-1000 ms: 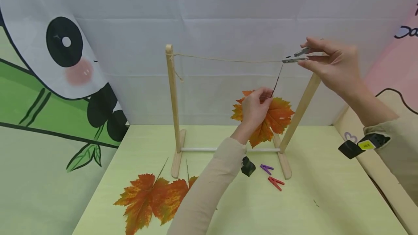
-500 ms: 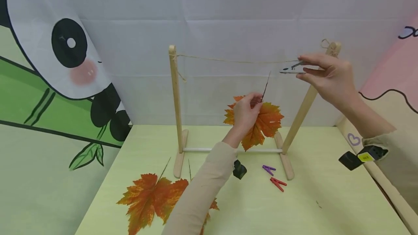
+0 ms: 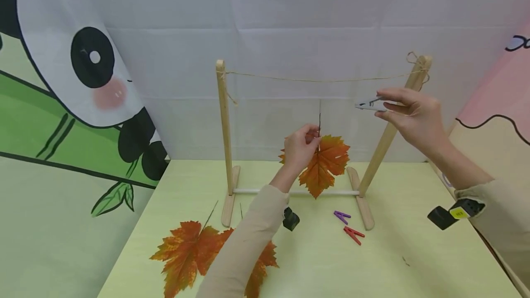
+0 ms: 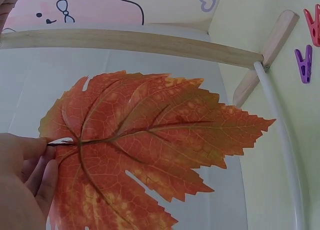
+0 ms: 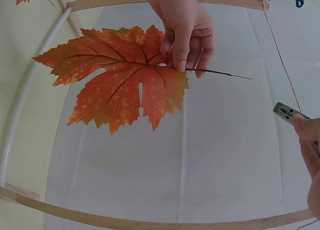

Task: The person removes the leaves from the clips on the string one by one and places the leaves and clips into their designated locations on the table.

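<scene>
My left hand (image 3: 300, 145) pinches the thin dark stem of an orange maple leaf (image 3: 325, 164), which hangs below the string (image 3: 290, 78) with its stem pointing up. In the left wrist view the thumb and fingertips meet on the stem right beside the leaf (image 4: 135, 135). To the right, my right hand (image 3: 418, 118) holds a pale grey clothespin (image 3: 368, 104) between thumb and fingers, a little under the string. Its handles are pressed partly together in the head view. The right wrist view shows the clothespin's tip (image 5: 285, 111) near the string.
The string spans two wooden posts (image 3: 225, 128) joined by a white rod (image 3: 248, 191). A purple clothespin (image 3: 342, 216) and a red clothespin (image 3: 354, 234) lie by the right foot. More maple leaves (image 3: 186, 252) lie at the front left, partly behind the left sleeve.
The left hand has moved left and down with the leaf, its stem dropping away from the string. The right hand has lowered the clothespin off the string.
</scene>
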The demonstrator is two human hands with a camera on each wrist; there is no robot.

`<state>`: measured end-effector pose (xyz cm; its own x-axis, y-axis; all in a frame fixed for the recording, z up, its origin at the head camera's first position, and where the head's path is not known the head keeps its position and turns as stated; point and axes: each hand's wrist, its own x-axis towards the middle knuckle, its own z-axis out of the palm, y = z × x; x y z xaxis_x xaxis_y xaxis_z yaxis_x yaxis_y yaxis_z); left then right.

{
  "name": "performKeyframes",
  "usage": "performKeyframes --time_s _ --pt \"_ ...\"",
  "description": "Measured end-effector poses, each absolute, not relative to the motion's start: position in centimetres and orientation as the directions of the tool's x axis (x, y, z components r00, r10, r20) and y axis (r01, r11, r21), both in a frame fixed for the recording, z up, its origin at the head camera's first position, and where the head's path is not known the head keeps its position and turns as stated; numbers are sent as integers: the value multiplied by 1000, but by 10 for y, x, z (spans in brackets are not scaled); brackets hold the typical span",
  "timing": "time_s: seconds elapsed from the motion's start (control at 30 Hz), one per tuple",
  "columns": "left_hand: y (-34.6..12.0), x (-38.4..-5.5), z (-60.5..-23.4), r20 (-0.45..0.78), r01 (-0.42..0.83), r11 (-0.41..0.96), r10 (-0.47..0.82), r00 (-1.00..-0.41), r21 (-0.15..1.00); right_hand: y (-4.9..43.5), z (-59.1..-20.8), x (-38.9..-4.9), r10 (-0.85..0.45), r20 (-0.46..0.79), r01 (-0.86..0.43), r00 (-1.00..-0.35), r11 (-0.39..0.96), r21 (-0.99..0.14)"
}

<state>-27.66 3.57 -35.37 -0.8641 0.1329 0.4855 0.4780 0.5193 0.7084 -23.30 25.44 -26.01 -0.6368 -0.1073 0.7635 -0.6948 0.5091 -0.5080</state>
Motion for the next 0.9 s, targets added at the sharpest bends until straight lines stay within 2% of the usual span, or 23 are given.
performKeyframes --time_s 0.37,0.67,0.9 --pt "9 -278 -365 475 462 522 119 -872 717 249 -270 -225 -98 719 -658 -688 503 -560" --pt "-13 -276 -382 511 488 513 108 -853 706 246 -290 -220 -103 695 -643 -711 494 -585" --pt "-21 -274 -396 483 464 542 119 -868 701 245 -310 -218 -98 648 -598 -755 509 -620"
